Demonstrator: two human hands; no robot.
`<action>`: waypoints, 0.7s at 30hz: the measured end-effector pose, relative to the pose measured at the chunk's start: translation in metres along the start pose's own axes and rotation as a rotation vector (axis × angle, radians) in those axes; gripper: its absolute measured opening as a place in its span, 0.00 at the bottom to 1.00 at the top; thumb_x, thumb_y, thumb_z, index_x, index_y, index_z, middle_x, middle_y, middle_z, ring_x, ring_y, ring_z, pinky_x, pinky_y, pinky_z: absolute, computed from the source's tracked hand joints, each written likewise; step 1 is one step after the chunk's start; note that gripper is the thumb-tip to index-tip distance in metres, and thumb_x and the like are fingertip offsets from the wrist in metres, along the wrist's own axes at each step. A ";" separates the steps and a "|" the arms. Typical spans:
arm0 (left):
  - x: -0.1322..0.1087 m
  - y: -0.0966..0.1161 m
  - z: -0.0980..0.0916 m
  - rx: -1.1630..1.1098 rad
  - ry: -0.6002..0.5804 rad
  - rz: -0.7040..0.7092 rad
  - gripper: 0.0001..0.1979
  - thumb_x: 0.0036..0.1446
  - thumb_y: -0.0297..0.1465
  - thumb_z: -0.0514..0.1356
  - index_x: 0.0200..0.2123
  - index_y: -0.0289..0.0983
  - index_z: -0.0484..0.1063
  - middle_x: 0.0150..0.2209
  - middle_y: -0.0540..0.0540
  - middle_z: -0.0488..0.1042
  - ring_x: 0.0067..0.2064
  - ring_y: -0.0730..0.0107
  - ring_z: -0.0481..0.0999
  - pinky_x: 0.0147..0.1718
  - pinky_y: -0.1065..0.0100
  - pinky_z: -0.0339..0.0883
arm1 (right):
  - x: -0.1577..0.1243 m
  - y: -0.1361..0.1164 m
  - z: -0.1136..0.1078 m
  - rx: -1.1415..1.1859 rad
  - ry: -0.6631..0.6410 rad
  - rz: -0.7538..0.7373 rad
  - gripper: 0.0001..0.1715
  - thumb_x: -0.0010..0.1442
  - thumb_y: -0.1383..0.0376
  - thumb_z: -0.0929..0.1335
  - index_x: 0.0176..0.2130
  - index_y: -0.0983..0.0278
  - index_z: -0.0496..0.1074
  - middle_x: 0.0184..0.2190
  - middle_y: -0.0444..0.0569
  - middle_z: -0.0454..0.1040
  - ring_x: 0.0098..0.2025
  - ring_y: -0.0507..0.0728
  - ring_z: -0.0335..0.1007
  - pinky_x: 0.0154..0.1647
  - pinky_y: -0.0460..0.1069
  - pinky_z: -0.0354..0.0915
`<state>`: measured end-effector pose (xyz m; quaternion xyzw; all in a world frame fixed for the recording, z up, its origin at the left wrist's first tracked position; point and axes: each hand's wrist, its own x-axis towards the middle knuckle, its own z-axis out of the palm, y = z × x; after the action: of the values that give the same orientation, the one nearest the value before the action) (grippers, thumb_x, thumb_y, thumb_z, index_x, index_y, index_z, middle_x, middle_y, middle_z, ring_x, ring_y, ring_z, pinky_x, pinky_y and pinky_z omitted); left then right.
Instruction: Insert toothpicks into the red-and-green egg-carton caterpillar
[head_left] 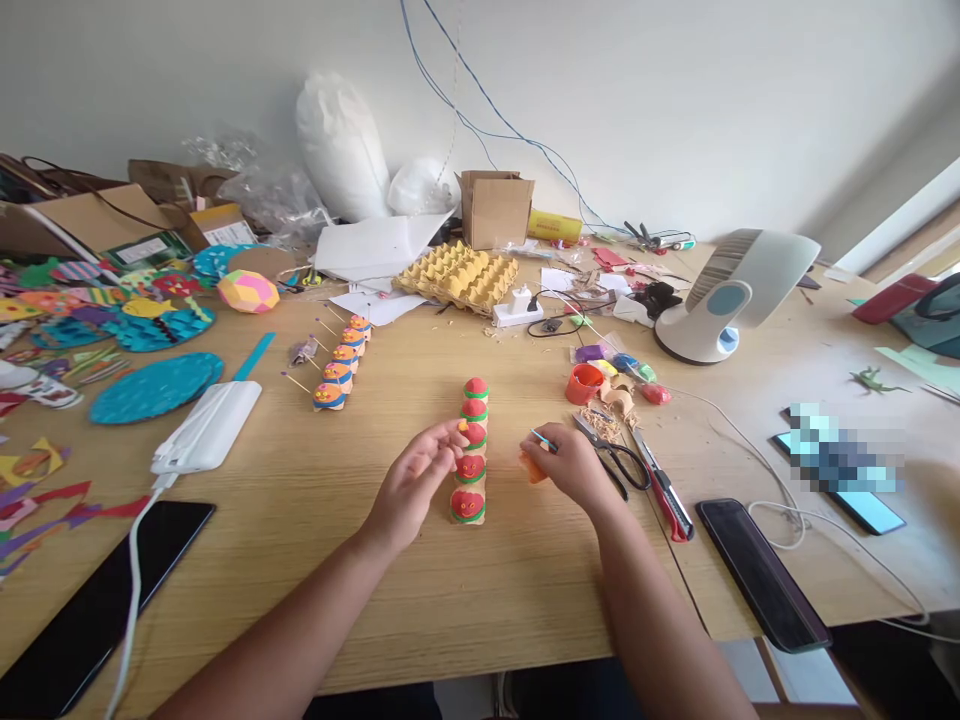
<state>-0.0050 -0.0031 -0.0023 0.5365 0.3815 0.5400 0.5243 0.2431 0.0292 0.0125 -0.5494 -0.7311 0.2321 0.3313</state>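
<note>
Here, a yellow bit (463, 426) is pinched by the left hand (420, 470), a blue stick (541, 438) by the right hand (576, 462); a red caterpillar (472, 467) is set between (the right hand is closely flanked by scissors (609, 445)).

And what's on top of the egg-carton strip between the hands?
Five red domes edged in green, the nearest with a face. The left hand hides part of the middle dome's left side.

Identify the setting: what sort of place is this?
Likely an indoor craft workspace: scissors, a utility knife and a decorated red-and-green egg-carton strip share one table. Home, classroom or studio: can't tell.
</note>
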 end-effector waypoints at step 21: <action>0.002 0.008 -0.003 0.133 -0.266 0.051 0.42 0.69 0.56 0.32 0.56 0.44 0.80 0.52 0.37 0.76 0.47 0.55 0.74 0.41 0.53 0.72 | -0.015 -0.024 0.032 0.158 0.222 -0.475 0.10 0.67 0.63 0.70 0.48 0.58 0.79 0.32 0.48 0.76 0.31 0.54 0.73 0.34 0.49 0.71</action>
<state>-0.0091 -0.0017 0.0055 0.6466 0.3298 0.4507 0.5196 0.2065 0.0088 0.0045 -0.3573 -0.7782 0.1424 0.4965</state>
